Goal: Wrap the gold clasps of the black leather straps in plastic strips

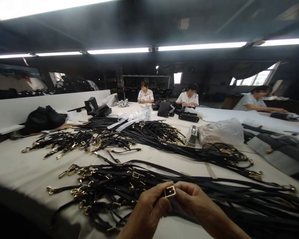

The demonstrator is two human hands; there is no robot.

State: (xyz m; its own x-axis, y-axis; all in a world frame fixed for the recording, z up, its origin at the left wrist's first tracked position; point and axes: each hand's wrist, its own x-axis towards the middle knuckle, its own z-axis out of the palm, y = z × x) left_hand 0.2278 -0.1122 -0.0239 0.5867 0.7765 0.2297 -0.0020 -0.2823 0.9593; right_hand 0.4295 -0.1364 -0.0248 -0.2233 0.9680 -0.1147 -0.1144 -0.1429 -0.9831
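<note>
At the bottom centre of the frame, the left hand (149,209) and the right hand (195,202) meet over the near edge of the desk (20,166). Both hands are grasping a square gold buckle (169,191), pinched between thumb and fingertips, the left hand from the left and the right hand from the right. The buckle sits on a black strap (172,206) that drops down between the 2 hands.

Just above the hands, a heap of black straps with gold clasps (109,186) spreads across the lower half of the frame. A second heap (154,132) lies in the middle of the frame. Right of centre, a grey tape dispenser (192,135) stands just beside a crumpled plastic bag (220,132). In the upper centre are black handbags (165,109), and behind them 3 people (188,98) sit at the far side of the desk.
</note>
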